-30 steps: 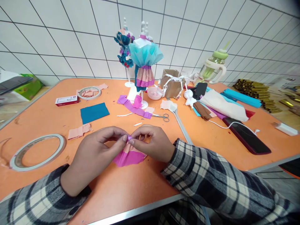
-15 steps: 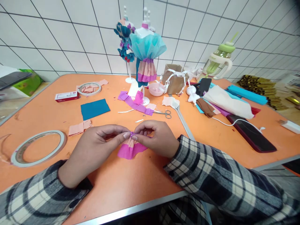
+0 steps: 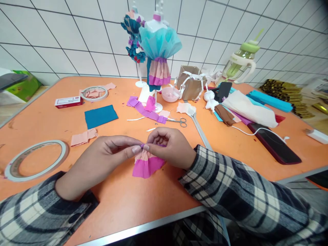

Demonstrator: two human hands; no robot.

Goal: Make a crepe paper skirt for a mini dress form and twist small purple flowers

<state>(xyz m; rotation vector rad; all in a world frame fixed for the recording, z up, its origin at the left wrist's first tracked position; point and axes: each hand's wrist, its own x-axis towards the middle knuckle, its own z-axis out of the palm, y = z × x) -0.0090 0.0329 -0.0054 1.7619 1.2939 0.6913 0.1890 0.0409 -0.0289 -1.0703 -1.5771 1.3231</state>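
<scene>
Between my two hands is a small gathered crepe-paper skirt (image 3: 146, 166), peach above with a magenta hem and a purple top edge. My left hand (image 3: 110, 160) pinches that purple edge between thumb and forefinger. Right beside it, my right hand (image 3: 170, 148) grips the same edge, fingers curled and thumb pressed down. The hem fans out toward me, just over the table. Beyond the hands lie small scissors (image 3: 182, 122), partly under a purple paper strip (image 3: 146, 112). A mini dress form (image 3: 160, 44) wears a turquoise ruffle over a similar peach-and-magenta skirt.
Left on the orange table (image 3: 123, 208) are a large tape roll (image 3: 60, 150), a teal paper sheet (image 3: 101, 117), peach scraps (image 3: 80, 138) and a small box (image 3: 68, 101). Toward the right are a phone (image 3: 275, 143), a white cable, a pink bowl (image 3: 170, 95) and a bottle (image 3: 242, 61).
The skirt's hem has spread and swung slightly rightward, while both hands keep pinching its top edge. The camera view has shifted a little.
</scene>
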